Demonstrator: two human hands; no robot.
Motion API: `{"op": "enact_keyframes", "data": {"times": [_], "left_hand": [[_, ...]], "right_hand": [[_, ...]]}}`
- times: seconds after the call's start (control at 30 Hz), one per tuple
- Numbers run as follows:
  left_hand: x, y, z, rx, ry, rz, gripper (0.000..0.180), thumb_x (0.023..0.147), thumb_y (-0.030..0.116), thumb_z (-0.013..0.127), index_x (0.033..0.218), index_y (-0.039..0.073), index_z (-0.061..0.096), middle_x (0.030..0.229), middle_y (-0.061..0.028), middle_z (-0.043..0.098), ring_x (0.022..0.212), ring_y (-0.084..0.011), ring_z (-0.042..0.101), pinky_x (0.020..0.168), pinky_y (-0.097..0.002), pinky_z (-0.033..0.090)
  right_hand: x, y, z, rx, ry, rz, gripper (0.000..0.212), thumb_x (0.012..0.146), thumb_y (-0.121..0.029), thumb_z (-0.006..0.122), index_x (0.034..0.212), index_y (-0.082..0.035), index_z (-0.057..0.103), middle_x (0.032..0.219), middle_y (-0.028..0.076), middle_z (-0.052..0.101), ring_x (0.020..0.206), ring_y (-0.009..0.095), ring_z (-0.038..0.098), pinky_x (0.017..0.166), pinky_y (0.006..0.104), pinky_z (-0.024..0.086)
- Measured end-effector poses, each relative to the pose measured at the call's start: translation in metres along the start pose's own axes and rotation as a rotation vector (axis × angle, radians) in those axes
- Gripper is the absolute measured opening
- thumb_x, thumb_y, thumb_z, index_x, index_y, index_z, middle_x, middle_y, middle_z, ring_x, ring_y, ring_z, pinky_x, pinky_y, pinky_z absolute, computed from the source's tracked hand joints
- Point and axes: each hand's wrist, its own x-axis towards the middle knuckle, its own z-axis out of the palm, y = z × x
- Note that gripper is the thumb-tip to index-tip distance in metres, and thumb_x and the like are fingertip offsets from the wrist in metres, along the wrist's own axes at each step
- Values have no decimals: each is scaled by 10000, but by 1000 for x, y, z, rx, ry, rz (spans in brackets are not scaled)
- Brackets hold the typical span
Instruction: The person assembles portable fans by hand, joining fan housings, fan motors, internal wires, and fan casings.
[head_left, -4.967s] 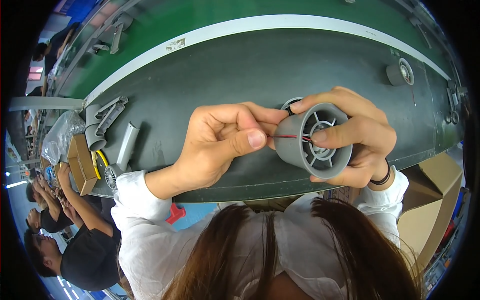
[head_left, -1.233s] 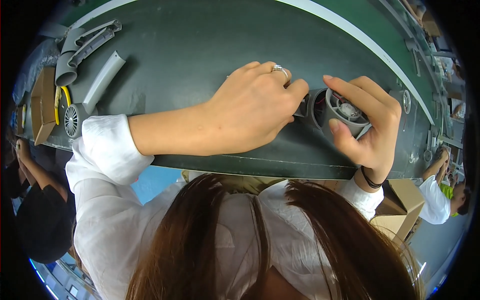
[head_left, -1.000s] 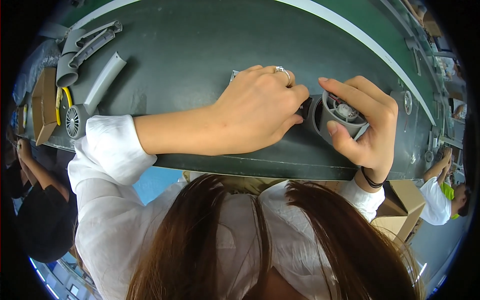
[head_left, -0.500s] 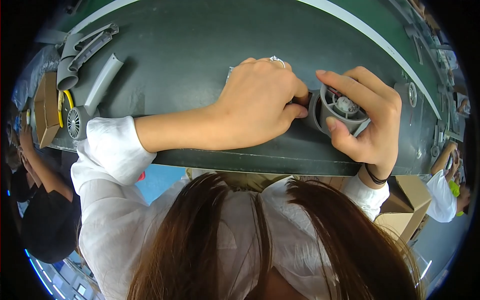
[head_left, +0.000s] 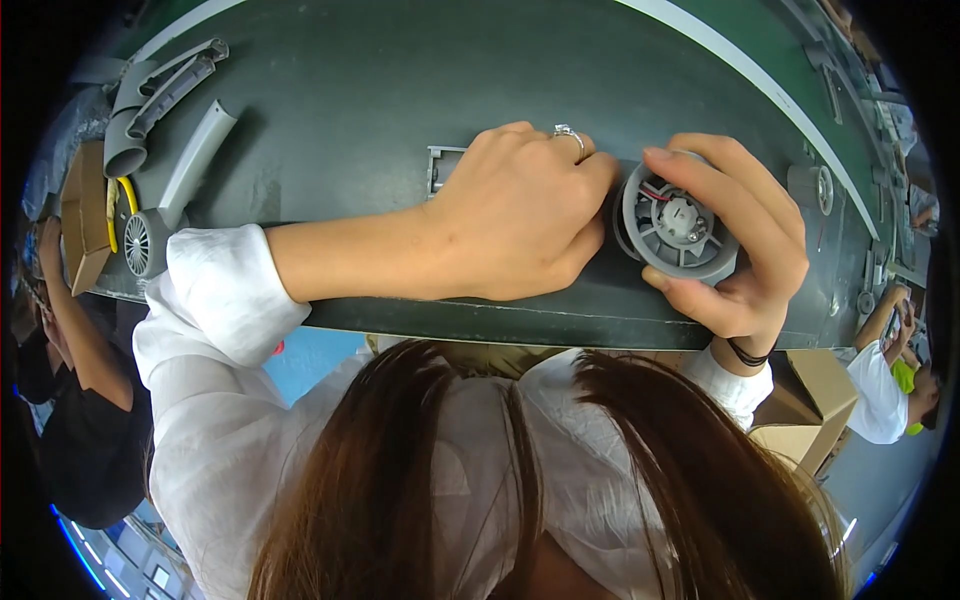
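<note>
In my right hand (head_left: 755,225) is a round grey fan housing (head_left: 712,268). My thumb and fingers curve around its rim. Spokes, a small motor (head_left: 682,218) and a bit of red wire show in its open face, which is turned up. Close by on its left, my left hand (head_left: 535,215) is closed with its back up and a ring on one finger. The end of a grey, open plastic shell (head_left: 436,172) sticks out from behind that hand. My fingers hide the rest of the shell, and I cannot tell whether it joins the housing.
At the left of the dark table (head_left: 330,120) lie grey tubes (head_left: 125,150), a curved grey handle piece (head_left: 198,155) with a round grille (head_left: 140,243), a yellow loop (head_left: 128,200) and a cardboard box (head_left: 85,215). Another round grey part (head_left: 812,188) stands at right. People work on both sides.
My right hand has turned the fan housing so its open face shows more fully. My left hand has tilted slightly, and more of the grey shell's end shows.
</note>
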Motion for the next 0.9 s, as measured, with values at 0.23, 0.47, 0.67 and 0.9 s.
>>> {"op": "enact_keyframes", "data": {"times": [0.23,0.47,0.67,0.9], "left_hand": [[3,-9,1,-74,-52,4,217,740,149,585,848,-38,592,762,-209,621,660,-383,610,619,-469,492],[7,-11,-9,-64,-115,-85,185,737,149,549,773,-22,607,702,-190,623,667,-366,621,631,-458,501],[15,-21,-16,-216,-143,-127,159,706,126,540,690,-2,634,572,-174,585,571,-346,596,593,-432,486],[17,-27,-21,-235,-188,-108,164,700,134,543,724,21,659,600,-161,600,574,-330,595,579,-408,478]], "right_hand": [[1,10,3,284,-8,82,618,586,-311,788,1020,98,628,996,260,619,859,294,584,747,361,459],[-7,34,25,762,147,118,378,557,-80,853,835,34,624,1075,236,619,862,225,582,784,310,452],[-8,36,32,975,236,254,351,594,-65,857,821,13,600,1075,256,613,943,241,603,833,325,472],[-14,34,34,837,185,249,435,590,-247,879,853,-66,584,1175,386,523,1068,412,578,922,414,452]]}}
